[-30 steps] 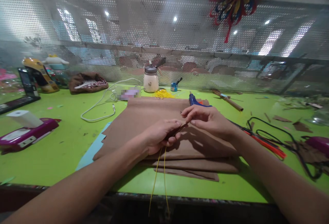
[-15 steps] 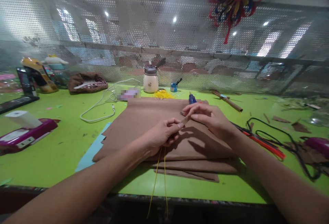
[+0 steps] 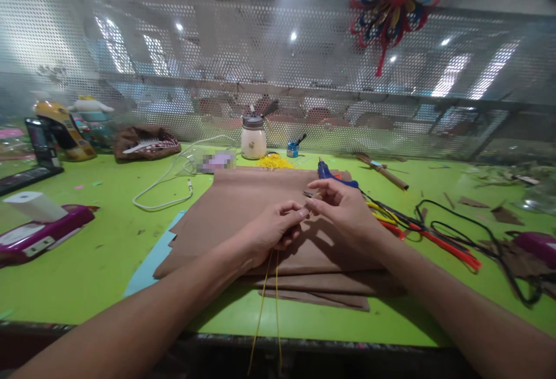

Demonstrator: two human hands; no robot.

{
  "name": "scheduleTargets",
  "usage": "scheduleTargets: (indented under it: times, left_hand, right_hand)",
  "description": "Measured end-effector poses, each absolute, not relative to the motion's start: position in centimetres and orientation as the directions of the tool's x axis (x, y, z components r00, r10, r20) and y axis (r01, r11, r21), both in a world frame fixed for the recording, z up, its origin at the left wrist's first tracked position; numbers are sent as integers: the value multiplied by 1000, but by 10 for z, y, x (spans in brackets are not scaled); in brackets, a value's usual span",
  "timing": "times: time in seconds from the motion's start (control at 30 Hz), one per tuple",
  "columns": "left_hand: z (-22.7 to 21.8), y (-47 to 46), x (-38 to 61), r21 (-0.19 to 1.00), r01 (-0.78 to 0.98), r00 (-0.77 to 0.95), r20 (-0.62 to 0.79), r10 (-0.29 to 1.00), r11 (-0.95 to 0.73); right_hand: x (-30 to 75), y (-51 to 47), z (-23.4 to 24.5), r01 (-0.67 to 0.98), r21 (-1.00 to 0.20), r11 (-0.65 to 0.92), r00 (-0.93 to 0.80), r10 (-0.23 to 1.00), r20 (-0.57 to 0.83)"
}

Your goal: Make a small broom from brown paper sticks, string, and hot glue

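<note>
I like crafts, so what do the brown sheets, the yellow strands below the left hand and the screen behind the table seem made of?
Brown sheets: probably heavy paper, matte with thin edges; perhaps a leather-like material.
Yellow strands: string or cord, perhaps, being thin and nearly straight; finish too small to tell.
Screen: likely metal, grey with a dull sheen and rows of small holes.

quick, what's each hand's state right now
Left hand: closed, apparently holding two thin yellow strings.
Right hand: partly curled; whether it holds anything cannot be told.
</note>
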State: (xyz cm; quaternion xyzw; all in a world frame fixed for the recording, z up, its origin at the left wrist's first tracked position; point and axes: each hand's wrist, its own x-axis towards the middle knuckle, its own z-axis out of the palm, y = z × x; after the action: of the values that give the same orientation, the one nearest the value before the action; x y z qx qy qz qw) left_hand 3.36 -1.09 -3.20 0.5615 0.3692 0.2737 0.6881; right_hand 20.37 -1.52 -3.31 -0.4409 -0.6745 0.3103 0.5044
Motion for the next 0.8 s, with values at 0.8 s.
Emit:
scheduleTargets:
  times: [0.8]
  left_hand:
    - [-38, -10, 33, 954, -84, 727, -140, 673, 289]
  right_hand:
    - [208, -17, -26, 415, -802, 430, -100, 897, 430]
